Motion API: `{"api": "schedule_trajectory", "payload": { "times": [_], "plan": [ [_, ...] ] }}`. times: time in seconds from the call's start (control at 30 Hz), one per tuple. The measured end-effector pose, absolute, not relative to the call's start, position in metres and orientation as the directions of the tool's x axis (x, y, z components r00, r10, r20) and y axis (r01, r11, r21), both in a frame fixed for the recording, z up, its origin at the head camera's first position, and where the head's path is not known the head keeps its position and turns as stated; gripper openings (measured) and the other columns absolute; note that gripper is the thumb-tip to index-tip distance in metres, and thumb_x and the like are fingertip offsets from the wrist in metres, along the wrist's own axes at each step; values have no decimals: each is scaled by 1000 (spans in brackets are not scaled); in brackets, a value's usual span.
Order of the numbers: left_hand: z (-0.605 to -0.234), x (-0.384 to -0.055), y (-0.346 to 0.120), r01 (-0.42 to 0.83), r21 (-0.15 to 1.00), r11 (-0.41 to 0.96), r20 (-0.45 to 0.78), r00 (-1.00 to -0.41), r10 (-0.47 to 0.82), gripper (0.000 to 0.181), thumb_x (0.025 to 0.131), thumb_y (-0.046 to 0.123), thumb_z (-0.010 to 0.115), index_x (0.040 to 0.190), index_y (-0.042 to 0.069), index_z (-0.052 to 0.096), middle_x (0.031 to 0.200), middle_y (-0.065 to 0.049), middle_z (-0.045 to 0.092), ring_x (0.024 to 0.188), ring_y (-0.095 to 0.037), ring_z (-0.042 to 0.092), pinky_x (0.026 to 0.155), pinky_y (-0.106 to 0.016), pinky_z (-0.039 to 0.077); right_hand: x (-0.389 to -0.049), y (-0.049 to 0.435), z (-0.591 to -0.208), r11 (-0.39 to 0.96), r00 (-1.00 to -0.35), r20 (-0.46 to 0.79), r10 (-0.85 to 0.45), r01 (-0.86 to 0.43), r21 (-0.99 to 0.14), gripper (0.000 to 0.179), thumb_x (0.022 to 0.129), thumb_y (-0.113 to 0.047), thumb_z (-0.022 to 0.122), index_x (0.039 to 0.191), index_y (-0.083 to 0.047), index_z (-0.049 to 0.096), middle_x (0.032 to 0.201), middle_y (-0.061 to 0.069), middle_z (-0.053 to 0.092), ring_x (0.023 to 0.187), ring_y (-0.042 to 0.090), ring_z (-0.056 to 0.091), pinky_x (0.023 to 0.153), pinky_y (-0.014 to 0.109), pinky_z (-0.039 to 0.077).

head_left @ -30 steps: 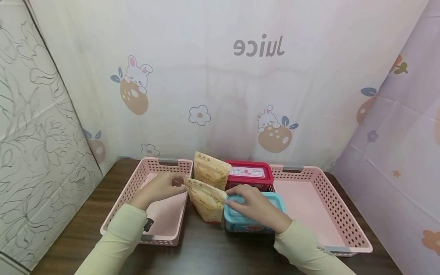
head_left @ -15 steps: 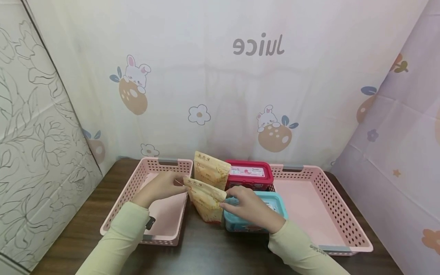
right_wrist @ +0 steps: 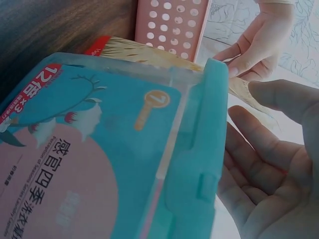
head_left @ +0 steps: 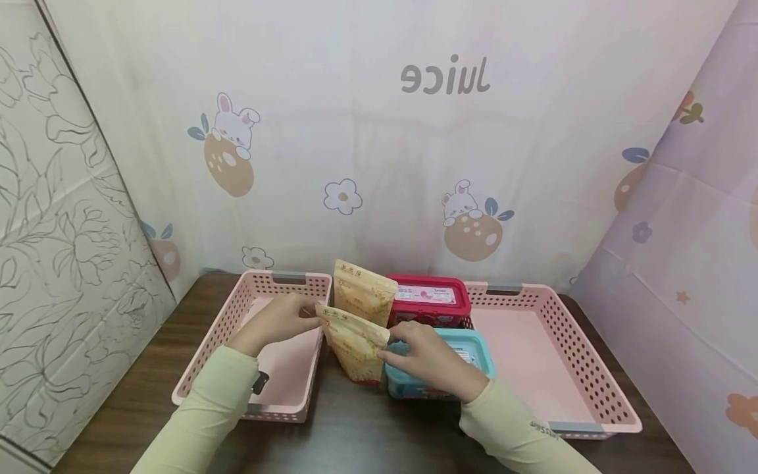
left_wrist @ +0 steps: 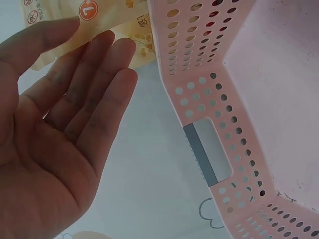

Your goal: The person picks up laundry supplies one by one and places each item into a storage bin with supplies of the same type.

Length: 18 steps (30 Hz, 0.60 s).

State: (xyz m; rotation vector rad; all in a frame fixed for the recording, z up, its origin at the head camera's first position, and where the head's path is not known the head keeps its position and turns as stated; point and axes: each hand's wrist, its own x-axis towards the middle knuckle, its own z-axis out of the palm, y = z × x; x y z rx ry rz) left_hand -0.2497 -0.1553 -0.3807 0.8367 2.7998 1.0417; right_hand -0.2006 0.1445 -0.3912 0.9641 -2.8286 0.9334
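Two yellow stand-up pouches stand upright between the baskets, one behind the other. My left hand (head_left: 278, 322) pinches the top left corner of the front pouch (head_left: 355, 349). In the left wrist view, the thumb lies over the pouch's (left_wrist: 65, 35) face with fingers behind it. At the opposite top corner, my right hand (head_left: 435, 359) pinches the same pouch between thumb and forefinger, its wrist above a teal box of laundry capsules (head_left: 474, 345). The right wrist view shows this teal box (right_wrist: 134, 124) close up, partly covering the pouch (right_wrist: 159, 57). The back pouch (head_left: 364, 289) is untouched.
A pink perforated basket (head_left: 308, 388) stands at the left, under my left forearm. A wider pink basket (head_left: 592, 368) is at the right, beside the boxes. Behind the teal box sits a red lidded box (head_left: 438, 299). A patterned curtain (head_left: 379, 131) backs the wooden table (head_left: 355, 441).
My right hand has shifted slightly left, its thumb now against the front pouch's edge. The left hand stays at its corner. Pouches, boxes and baskets keep their places.
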Motion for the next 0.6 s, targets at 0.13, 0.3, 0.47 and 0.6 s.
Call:
{"api": "schedule_trajectory", "payload": {
  "times": [0.13, 0.3, 0.47, 0.6],
  "plan": [
    [-381, -249, -155, 472, 614, 633, 148, -856, 495, 6, 92, 11, 69, 94, 8, 74, 92, -3, 74, 88, -19, 70, 80, -40, 57, -201, 144, -393, 635, -803, 204, -560, -574, -517, 14, 91, -25, 77, 97, -13, 73, 92, -5, 69, 81, 12, 60, 73, 29, 56],
    [-383, -250, -154, 474, 603, 641, 153, -858, 491, 5, 92, 11, 70, 92, 8, 74, 90, -1, 73, 83, -14, 68, 76, -36, 57, -201, 143, -394, 629, -801, 206, -562, -576, -522, 9, 90, -20, 77, 95, -14, 72, 91, -7, 69, 79, 10, 58, 71, 26, 55],
    [-384, -251, -154, 481, 612, 627, 163, -853, 495, 5, 93, 10, 69, 90, 9, 73, 86, 1, 72, 76, -10, 62, 69, -33, 54, -201, 143, -393, 626, -800, 205, -565, -576, -525, 10, 90, -19, 77, 97, -13, 73, 92, -6, 70, 79, 10, 58, 71, 26, 55],
    [-384, -251, -153, 487, 607, 627, 171, -851, 496, 6, 93, 9, 68, 91, 10, 73, 86, 1, 72, 76, -10, 62, 69, -33, 54, -201, 143, -393, 622, -796, 215, -566, -584, -522, 9, 90, -18, 77, 97, -13, 74, 92, -6, 70, 80, 9, 59, 73, 28, 56]
  ]
}}
